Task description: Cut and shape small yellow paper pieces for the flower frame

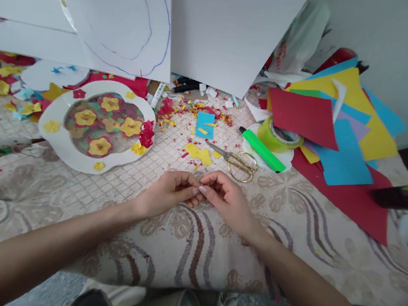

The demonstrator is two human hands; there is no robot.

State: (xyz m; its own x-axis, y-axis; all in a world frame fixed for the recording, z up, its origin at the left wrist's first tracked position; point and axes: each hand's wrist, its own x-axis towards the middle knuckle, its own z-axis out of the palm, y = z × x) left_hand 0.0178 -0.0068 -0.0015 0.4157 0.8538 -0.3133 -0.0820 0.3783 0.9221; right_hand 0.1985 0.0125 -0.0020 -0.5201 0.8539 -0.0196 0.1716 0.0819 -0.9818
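Observation:
My left hand point(168, 192) and my right hand point(226, 198) meet fingertip to fingertip low over the patterned cloth point(185, 241). Both are closed in a pinch on something too small to make out between them. Gold-handled scissors point(235, 161) lie just beyond my right hand, with yellow paper scraps point(199, 153) next to them. A white flower-shaped board point(96, 126), covered with yellow and red paper flowers, lies to the far left of my left hand.
Large white sheets point(221, 25) lean over the back. Coloured paper sheets point(338, 130) are piled at the right, beside a green tape roll point(277, 135) and a green marker point(262, 149). Paper snippets litter the middle and left.

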